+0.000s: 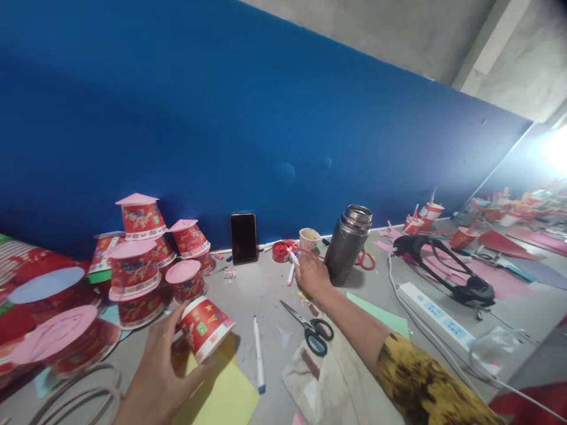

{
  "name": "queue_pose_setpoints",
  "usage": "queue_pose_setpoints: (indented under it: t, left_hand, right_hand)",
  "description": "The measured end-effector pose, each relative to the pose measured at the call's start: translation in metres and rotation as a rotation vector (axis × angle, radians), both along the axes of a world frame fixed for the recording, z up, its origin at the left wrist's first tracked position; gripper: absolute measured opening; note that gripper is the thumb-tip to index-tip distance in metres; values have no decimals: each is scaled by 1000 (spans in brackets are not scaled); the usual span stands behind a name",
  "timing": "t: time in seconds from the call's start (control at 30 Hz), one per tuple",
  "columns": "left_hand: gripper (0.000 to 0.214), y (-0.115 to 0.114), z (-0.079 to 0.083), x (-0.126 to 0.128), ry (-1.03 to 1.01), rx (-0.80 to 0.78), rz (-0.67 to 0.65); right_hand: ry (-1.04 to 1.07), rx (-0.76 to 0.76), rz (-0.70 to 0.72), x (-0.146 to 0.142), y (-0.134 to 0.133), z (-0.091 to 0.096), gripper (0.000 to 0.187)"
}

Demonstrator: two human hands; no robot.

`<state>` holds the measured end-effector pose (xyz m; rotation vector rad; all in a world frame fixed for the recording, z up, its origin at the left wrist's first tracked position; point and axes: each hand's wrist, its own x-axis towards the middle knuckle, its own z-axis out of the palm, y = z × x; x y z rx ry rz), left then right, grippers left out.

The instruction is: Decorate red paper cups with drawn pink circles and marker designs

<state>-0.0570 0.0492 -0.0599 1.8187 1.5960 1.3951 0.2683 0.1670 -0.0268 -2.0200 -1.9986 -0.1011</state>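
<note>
My left hand (166, 360) curls its fingers and thumb around a red paper cup (207, 326) with printed stars and a white band, tilted above a yellow paper sheet (228, 383). My right hand (313, 274) reaches to the back of the table, its fingers closed on a white marker (293, 257). Close to those fingers are a red round tape roll (280, 252) and a pale paper cup (309, 238). Black-handled scissors (310, 327) lie in front of the right forearm. Between the hands rests a white marker with a blue end (259, 357).
Stacked red cups with pink paper tops (135, 265) crowd the left. A phone (243, 238) leans on the blue wall (199, 118). A dark open flask (349, 245) stands beside my right hand. Rightward are a power strip (436, 316), cables and a black headset strap (443, 265).
</note>
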Motion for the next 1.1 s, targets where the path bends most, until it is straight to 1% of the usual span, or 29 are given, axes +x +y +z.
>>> queue_pose_setpoints:
  t: [0.07, 0.2, 0.4, 0.47, 0.53, 0.57, 0.63, 0.7, 0.8, 0.87, 0.97, 1.1]
  left_hand:
    - [80, 1, 0, -1, 22, 4, 3]
    - [77, 2, 2, -7, 60, -22, -41]
    - [78, 1, 0, -3, -31, 6, -27]
    - [77, -2, 7, 1, -39, -23, -26]
    - [73, -8, 18, 6, -41, -74, -29]
    - [71, -10, 24, 8, -57, -66, 6]
    - [73, -15, 35, 12, -40, -98, -26]
    - [75, -16, 40, 15, -10, -110, -46]
    - [75, -17, 38, 15, -14, -121, -68]
    - [77, -17, 36, 14, -42, -124, -73]
    - [80, -18, 35, 13, -61, -137, -77]
    - [87, -18, 36, 14, -62, -118, -57]
  right_hand:
    - [-6, 10, 10, 0, -1, 1, 20]
    - [-19, 28, 25, -1, -2, 2, 21]
    - [-42, 71, 47, 1, -2, 1, 21]
    - [-45, 91, 62, 2, -2, 0, 22]
    - [-47, 109, 94, 3, -3, -1, 23]
    - [-47, 116, 118, 4, -4, -2, 24]
    - [-43, 127, 178, 4, -8, -4, 26]
    - [-36, 130, 258, 5, -11, -6, 30]
    - [-32, 120, 355, 6, -15, -8, 32]
    - [-35, 107, 395, 6, -17, -8, 28]
    - [-34, 83, 433, 6, -17, -8, 23]
    - [-25, 50, 463, 6, -16, -10, 23]
